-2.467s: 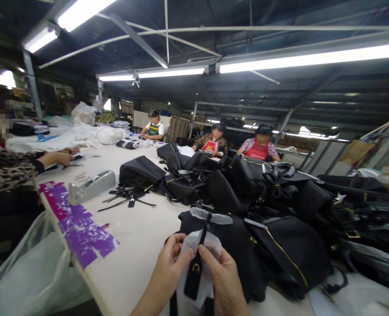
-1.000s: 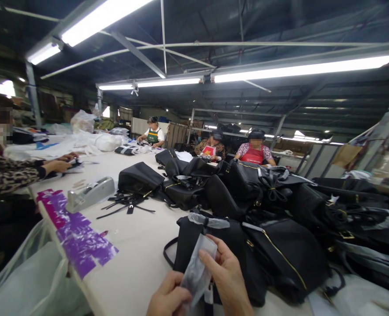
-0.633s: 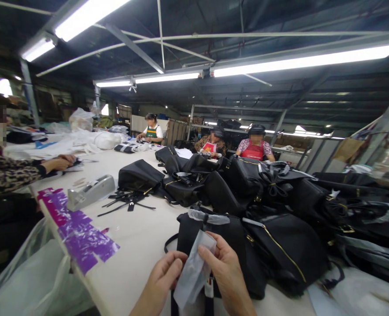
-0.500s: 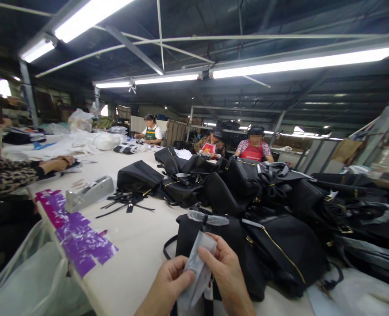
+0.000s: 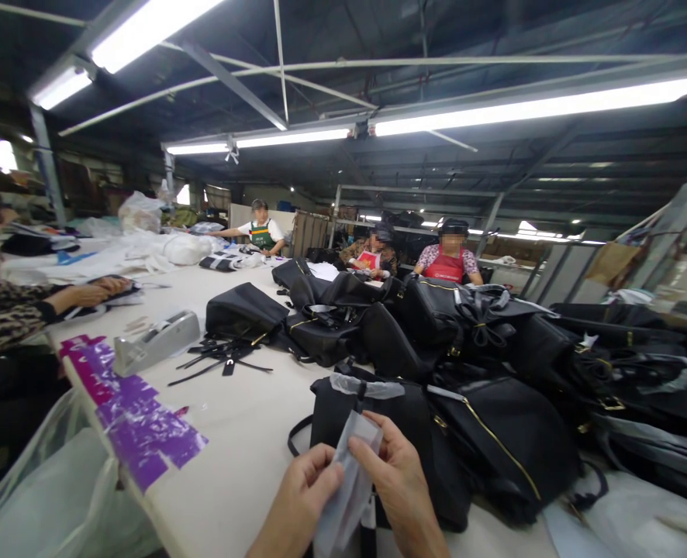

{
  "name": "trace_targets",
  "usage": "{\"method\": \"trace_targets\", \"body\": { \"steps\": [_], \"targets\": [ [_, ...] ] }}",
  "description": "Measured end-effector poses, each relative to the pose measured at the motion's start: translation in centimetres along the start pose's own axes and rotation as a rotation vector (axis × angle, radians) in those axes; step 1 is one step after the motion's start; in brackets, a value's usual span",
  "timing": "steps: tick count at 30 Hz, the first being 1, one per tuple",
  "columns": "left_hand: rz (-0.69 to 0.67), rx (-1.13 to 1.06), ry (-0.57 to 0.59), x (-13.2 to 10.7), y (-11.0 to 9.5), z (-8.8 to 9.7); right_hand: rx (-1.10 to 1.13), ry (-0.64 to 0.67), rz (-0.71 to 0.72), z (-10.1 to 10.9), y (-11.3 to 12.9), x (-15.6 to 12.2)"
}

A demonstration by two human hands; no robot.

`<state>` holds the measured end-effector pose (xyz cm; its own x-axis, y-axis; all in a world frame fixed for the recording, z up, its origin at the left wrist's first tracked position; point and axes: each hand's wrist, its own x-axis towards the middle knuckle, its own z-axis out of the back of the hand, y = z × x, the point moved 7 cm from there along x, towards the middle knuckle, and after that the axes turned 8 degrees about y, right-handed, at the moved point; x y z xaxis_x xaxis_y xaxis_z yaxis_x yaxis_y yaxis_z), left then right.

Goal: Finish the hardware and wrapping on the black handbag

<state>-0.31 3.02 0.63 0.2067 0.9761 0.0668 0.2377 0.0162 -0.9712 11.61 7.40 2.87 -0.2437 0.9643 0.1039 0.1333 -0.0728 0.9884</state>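
Observation:
Both my hands are low in the middle of the view, over the near edge of the white table (image 5: pixel 244 434). My left hand (image 5: pixel 300 500) and my right hand (image 5: pixel 398 492) pinch a thin translucent wrapping sheet (image 5: pixel 346 480) folded round a black strap, whose lower end shows below my hands. Just behind them stands a black handbag (image 5: pixel 378 418) with a strip of the same wrapping on its top.
A heap of black handbags (image 5: pixel 495 364) covers the right side of the table. A grey tape dispenser (image 5: pixel 154 341), loose black straps (image 5: pixel 221 358) and purple tape pieces (image 5: pixel 137 422) lie to the left. A person's hand (image 5: pixel 91 293) works at the left; three people sit at the far end.
The black strap with its gold buckle, bare in the middle of the sheet earlier, is now covered by the folded wrapping. My hands stay in about the same place.

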Motion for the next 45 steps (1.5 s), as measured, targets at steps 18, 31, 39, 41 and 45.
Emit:
{"method": "trace_targets", "body": {
  "steps": [18, 31, 39, 41, 45],
  "targets": [
    [0.084, 0.214, -0.148, -0.1, 1.3, 0.1, 0.372, 0.122, -0.121, -0.2, -0.9, -0.9],
    [0.105, -0.170, -0.007, -0.3, 1.0, -1.1, 0.359, 0.132, -0.106, -3.2, -4.2, -2.2],
    [0.081, 0.028, -0.079, 0.1, 2.1, -0.8, 0.350, 0.074, -0.137, -3.2, -5.2, -2.0],
    [-0.008, 0.094, -0.083, -0.2, 1.3, -0.9, 0.393, 0.034, -0.161, -3.5, -5.2, -2.1],
    [-0.156, 0.285, -0.094, -1.3, -0.1, -0.7, 0.420, -0.074, -0.178, -3.8, -4.7, -2.3]
  ]
}}
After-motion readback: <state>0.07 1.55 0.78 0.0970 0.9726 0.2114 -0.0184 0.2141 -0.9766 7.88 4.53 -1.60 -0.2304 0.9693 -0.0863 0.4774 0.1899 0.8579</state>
